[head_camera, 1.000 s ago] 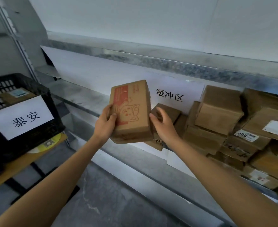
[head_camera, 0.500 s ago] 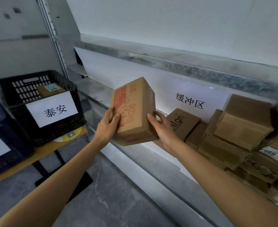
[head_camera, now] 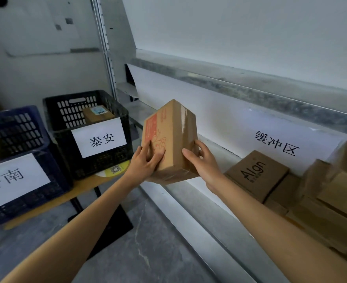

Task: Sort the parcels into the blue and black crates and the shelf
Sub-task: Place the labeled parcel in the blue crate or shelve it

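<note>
The cardboard parcel (head_camera: 169, 139) is held in the air, tilted, between the black crate (head_camera: 86, 131) on the left and the shelf (head_camera: 219, 152) on the right. The left hand (head_camera: 146, 160) and right hand (head_camera: 201, 160) press its two sides with flat fingers, so it may slip down. The red print is perhaps a drawing. The black crate's label reads 泰安, the blue crate (head_camera: 19, 166) 济南, the shelf 缓冲区, and a box (head_camera: 256, 174) "Algn".

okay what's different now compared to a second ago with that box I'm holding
The box has been turned in your grip: its red-printed face, which faced you, now faces left, and a taped side shows. The view has swung left, bringing the blue crate in beside the black crate. Your left hand and right hand still hold it; nothing released.
</note>
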